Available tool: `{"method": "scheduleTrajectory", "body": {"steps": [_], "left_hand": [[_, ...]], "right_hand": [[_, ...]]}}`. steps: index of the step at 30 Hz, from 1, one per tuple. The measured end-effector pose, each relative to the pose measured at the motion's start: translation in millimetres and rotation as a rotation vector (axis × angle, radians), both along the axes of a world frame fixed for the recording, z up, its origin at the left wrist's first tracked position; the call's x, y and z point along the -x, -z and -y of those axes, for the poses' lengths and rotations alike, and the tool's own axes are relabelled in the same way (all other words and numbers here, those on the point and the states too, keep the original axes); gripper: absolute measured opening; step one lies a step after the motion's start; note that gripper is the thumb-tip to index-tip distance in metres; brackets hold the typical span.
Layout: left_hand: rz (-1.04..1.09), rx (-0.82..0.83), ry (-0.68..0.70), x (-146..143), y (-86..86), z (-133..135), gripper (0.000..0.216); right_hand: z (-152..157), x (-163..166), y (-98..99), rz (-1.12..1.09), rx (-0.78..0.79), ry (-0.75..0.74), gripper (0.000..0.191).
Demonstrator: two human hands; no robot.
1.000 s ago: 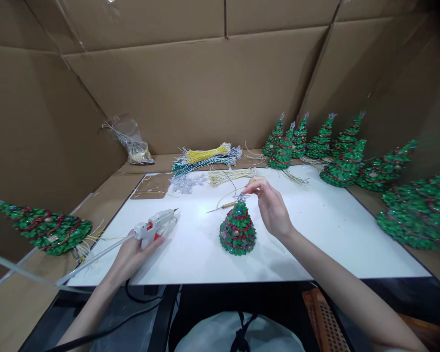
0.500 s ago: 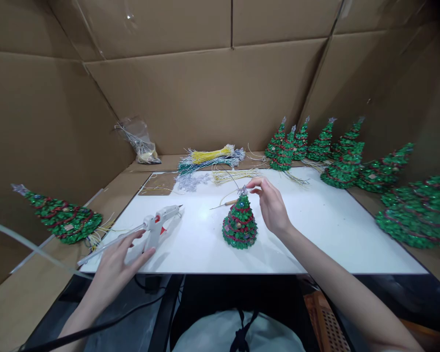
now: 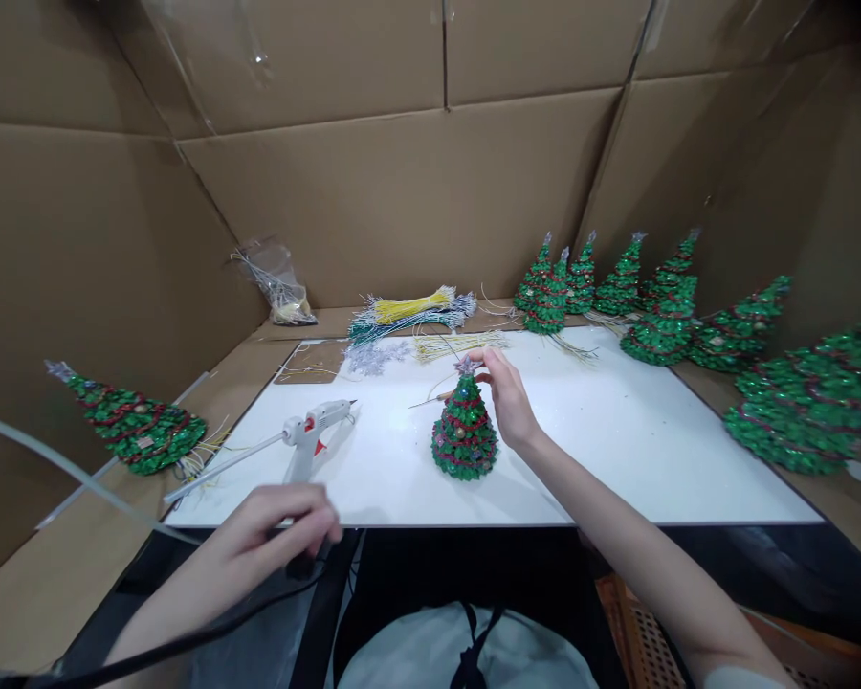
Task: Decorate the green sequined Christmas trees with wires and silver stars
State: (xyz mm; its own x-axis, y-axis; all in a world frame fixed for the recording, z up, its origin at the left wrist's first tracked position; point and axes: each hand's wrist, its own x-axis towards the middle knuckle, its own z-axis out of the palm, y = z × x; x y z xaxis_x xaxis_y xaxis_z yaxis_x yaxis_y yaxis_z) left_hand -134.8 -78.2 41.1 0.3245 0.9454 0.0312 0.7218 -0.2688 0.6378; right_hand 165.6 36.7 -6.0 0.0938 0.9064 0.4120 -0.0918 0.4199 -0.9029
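A small green Christmas tree (image 3: 465, 440) with red garland and coloured ornaments stands upright near the front middle of the white board. My right hand (image 3: 506, 392) pinches the silvery star (image 3: 466, 366) at its tip. To the left, a white hot glue gun (image 3: 307, 442) rests on the board, a long clear glue stick (image 3: 222, 466) sticking out of its back. My left hand (image 3: 273, 536) is just in front of the glue gun, apart from it, fingers loosely bent and tips blurred; nothing shows in it. Behind the tree lies a thin pointed tool (image 3: 430, 402), partly hidden.
Several finished trees (image 3: 621, 277) line the right side, and another tree (image 3: 136, 431) leans at the left. Wire bundles (image 3: 412, 308), loose silvery stars (image 3: 377, 358) and a plastic bag (image 3: 279, 282) lie toward the back. Cardboard walls (image 3: 330, 211) enclose the table.
My left hand has come away from the glue gun, moving right and toward me, its fingers bending in. My right hand stays at the star, its grip slightly shifted.
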Motion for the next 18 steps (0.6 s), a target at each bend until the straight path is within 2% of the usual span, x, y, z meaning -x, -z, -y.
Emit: {"method": "scheduleTrajectory", "body": {"steps": [1, 4, 6, 9, 11, 13, 18], "left_hand": [[0.049, -0.005, 0.069, -18, -5.5, -12, 0.043], [0.368, -0.215, -0.014, -73, -11.4, -56, 0.034], [0.634, -0.289, 0.003, -109, -8.5, -83, 0.029], [0.828, -0.231, 0.122, -153, -2.1, -110, 0.034], [0.875, -0.176, 0.154, -174, 1.3, -115, 0.036], [0.907, -0.150, 0.125, -186, 4.5, -115, 0.036], [0.952, -0.187, 0.074, -196, 14.1, -111, 0.036]], "right_hand": [[0, 2, -1.4, -0.004, 0.008, 0.007, 0.041], [2, 8, -6.3, -0.017, 0.045, -0.001, 0.046], [3, 12, -8.4, -0.035, 0.075, -0.027, 0.050], [4, 16, -8.3, -0.064, 0.093, -0.044, 0.052], [2, 19, -6.6, -0.079, 0.076, -0.018, 0.049], [1, 20, -4.6, -0.098, 0.060, 0.003, 0.045], [0, 22, -3.1, -0.145, 0.076, -0.006, 0.042]]}}
